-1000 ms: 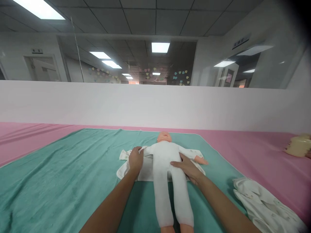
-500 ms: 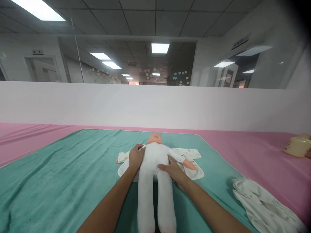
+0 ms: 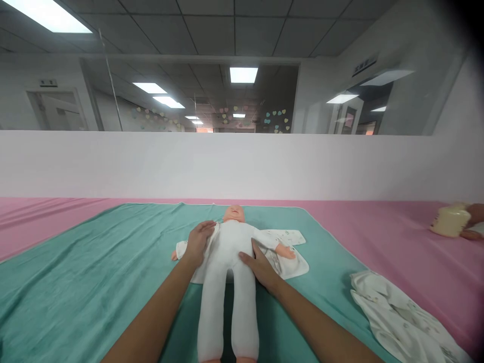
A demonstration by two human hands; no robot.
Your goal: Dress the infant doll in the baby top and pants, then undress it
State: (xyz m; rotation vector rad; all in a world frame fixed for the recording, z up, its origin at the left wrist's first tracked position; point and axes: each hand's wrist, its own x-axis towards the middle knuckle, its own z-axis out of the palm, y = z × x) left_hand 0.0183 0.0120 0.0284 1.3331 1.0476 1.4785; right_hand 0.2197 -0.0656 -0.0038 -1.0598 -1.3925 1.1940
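A white cloth baby doll (image 3: pixel 229 262) with a peach head lies on its back on a teal towel (image 3: pixel 94 272). Under it is a small white printed garment (image 3: pixel 287 252), spread open. My left hand (image 3: pixel 197 243) rests flat on the doll's shoulder and sleeve, fingers stretched out. My right hand (image 3: pixel 260 267) lies against the doll's hip on the other side, fingers extended along its body. Neither hand grips anything.
The towel covers a pink sheet (image 3: pixel 397 242). A crumpled white printed cloth (image 3: pixel 397 317) lies at the right front. A cream bottle-like object (image 3: pixel 449 221) sits at the far right. A white low wall (image 3: pixel 242 166) runs behind the bed.
The doll has slid left on the garment. Its left arm now shows inside a sleeve. My left hand has flattened out; my right hand followed the doll's hip leftward.
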